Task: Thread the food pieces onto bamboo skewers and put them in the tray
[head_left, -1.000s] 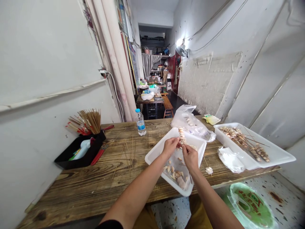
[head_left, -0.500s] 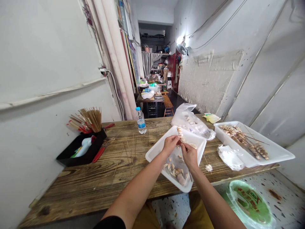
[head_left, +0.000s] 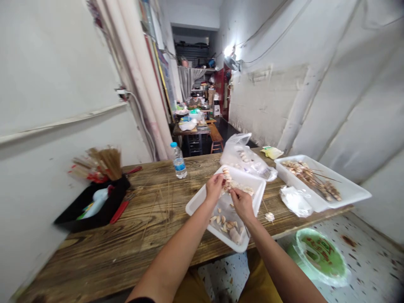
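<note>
Garlic skewer (head_left: 226, 173): upright-leaning row of cloves, topmost ones rising clear above the fingertips; middle stretch hidden by the hands.
Left grip (head_left: 214, 187): narrow, fingertips pinched on the skewer just below the visible cloves.
Right grip (head_left: 242, 203): narrow, closed on the skewer's lower part, just beside the left; exact finger contact blurred. Thin stick end shows below the palm.
Near tray (head_left: 198, 203): white, directly beneath both hands, on the table (head_left: 107, 252).
Loose cloves (head_left: 222, 223): scattered on the tray floor, nearer the wearer than the hands.
Clear bag (head_left: 241, 159): against the tray's far side, pale bulbs inside.
Second tray (head_left: 352, 191): to the right, loaded skewers (head_left: 318, 181) lying in it.
Small bag (head_left: 295, 201): between the trays, touching the second.
Bottle (head_left: 179, 162): upright, left of the near tray.
Bare sticks (head_left: 167, 206): flat on the table, blurred.
Black box (head_left: 78, 214): far left, holding stick bundles (head_left: 110, 162).
</note>
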`<state>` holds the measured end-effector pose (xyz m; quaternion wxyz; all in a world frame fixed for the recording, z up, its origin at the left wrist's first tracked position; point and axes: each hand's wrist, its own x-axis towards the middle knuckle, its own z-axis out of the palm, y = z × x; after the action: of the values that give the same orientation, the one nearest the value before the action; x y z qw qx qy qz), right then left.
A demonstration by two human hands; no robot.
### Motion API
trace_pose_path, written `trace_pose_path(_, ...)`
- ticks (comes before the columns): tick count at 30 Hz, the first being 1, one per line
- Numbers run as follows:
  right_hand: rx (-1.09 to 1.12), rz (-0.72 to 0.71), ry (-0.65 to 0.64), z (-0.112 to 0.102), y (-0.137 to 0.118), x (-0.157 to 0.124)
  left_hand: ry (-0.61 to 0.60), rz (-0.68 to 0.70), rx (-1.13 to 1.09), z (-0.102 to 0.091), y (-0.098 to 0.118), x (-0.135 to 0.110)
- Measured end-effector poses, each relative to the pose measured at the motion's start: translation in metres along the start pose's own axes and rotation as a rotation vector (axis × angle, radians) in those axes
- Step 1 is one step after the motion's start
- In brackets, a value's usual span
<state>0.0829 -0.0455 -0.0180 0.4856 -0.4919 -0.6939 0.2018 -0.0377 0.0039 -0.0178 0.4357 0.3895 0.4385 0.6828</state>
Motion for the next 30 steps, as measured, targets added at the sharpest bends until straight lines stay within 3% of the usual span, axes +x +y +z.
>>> trace_pose_path(3,0.052,-0.029,-0.052,-0.008,-0.005,0.006,0.033,-0.013,0.012,-0.003,0.004,-0.001)
trace_pose_path(6,0.006,-0.029,-0.014,-0.043,-0.005,0.026,-0.042,0.022,0.101,-0.004,0.006,-0.003)
trace_pose_path(9,-0.169,-0.033,0.153,-0.109,0.005,0.053,-0.121,0.071,0.227,-0.005,0.003,-0.006)
trace_pose_path(12,-0.468,0.012,0.308,-0.190,0.026,0.079,-0.176,0.096,0.340,-0.006,-0.004,-0.006)
trace_pose_path(17,-0.862,0.259,0.439,-0.316,0.073,0.104,-0.221,0.151,0.522,-0.007,-0.004,-0.009)
trace_pose_path(20,-0.904,0.445,0.370,-0.365,0.108,0.103,-0.263,0.195,0.623,-0.006,0.004,-0.015)
trace_pose_path(23,-0.921,0.532,0.235,-0.393,0.142,0.091,-0.285,0.221,0.713,-0.006,0.011,-0.019)
trace_pose_path(27,-1.133,0.390,0.105,-0.425,0.172,0.078,-0.290,0.231,0.781,-0.007,0.013,-0.021)
trace_pose_path(30,-1.317,0.249,-0.038,-0.449,0.179,0.083,-0.290,0.236,0.799,-0.007,0.013,-0.023)
